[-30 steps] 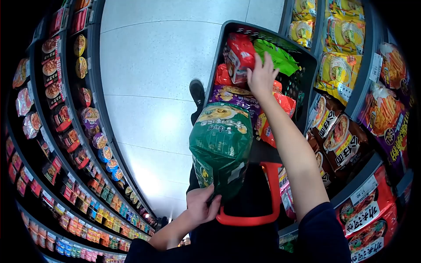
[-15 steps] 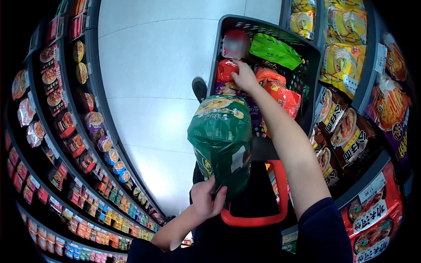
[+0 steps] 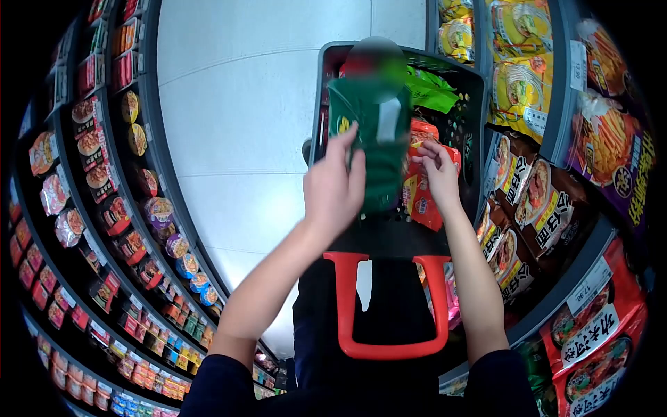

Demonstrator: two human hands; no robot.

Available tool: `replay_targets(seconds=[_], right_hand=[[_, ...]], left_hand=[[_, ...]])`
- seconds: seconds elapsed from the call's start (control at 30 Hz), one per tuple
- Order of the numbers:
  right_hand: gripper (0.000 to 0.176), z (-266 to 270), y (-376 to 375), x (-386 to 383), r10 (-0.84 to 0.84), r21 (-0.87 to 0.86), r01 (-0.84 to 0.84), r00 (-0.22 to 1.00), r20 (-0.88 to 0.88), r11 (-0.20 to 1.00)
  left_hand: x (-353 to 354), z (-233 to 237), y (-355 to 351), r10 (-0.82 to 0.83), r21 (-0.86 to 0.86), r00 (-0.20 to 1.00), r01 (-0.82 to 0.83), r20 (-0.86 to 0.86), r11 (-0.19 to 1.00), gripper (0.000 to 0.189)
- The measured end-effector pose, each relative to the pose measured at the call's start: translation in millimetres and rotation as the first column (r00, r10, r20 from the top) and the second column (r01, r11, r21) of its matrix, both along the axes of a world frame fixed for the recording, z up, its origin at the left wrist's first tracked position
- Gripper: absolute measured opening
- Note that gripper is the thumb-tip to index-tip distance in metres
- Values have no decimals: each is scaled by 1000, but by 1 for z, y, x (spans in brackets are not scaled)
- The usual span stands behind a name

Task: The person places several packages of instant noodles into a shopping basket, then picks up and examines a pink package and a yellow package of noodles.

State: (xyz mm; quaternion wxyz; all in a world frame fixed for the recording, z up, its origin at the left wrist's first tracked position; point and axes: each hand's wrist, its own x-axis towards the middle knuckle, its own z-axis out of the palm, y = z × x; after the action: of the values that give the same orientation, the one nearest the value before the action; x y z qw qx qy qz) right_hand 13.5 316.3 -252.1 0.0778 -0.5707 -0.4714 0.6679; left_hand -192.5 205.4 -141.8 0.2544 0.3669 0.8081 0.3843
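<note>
A glossy green noodle pack [image 3: 375,163] lies over the left side of the dark shopping basket [image 3: 476,83]. My left hand [image 3: 335,174] grips its near end, thumb and fingers on the wrapper. My right hand [image 3: 439,172] is over the basket's right side, fingers apart and slightly bent, with its fingertips at a red-orange packet [image 3: 422,198]. Beyond it lies a bright green packet [image 3: 431,90]. A blurred patch covers the green pack's far end and the things there. The basket's red handle [image 3: 394,349] points toward me.
Shelves of cup and bowl noodles [image 3: 90,146] curve along the left. Close on the right, a shelf holds yellow noodle bags [image 3: 521,87], brown noodle packs [image 3: 538,198] and red bags [image 3: 590,340] with price tags. Pale floor tiles [image 3: 236,125] run between.
My left hand has moved the green noodle pack forward into the basket. My right hand has drawn back from the red packet at the far left to the right side. The basket handle now shows in full.
</note>
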Motion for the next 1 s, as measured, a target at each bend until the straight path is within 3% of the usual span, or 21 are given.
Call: replay_targets(seconds=[0.1, 0.23, 0.43, 0.53, 0.7, 0.83, 1.0], right_hand=[[35, -1, -3, 6, 34, 63, -33, 999, -13, 997], [34, 4, -15, 11, 46, 64, -43, 998, -39, 997], [32, 32, -35, 30, 67, 64, -64, 997, -40, 996], [32, 33, -48, 39, 72, 46, -70, 996, -47, 996], [31, 46, -61, 39, 244, 78, -244, 970, 20, 967], [29, 57, -56, 38, 316, 134, -317, 948, 28, 939], [28, 60, -55, 45, 289, 150, -292, 957, 37, 945]], left_hand=[[-10, -45, 35, -72, -320, 987, 23, -144, 947, 39], [-19, -91, 61, -219, -488, 931, 52, -292, 871, 40], [-27, -106, 67, -219, -460, 881, 2, -419, 888, 35], [-31, -121, 67, -237, -513, 901, 19, -364, 858, 38], [-39, -147, 80, -305, -656, 923, 80, -236, 750, 43], [-40, -142, 81, -327, -618, 917, 121, -231, 777, 41], [1, -89, 77, -321, -381, 882, 180, -347, 907, 31]])
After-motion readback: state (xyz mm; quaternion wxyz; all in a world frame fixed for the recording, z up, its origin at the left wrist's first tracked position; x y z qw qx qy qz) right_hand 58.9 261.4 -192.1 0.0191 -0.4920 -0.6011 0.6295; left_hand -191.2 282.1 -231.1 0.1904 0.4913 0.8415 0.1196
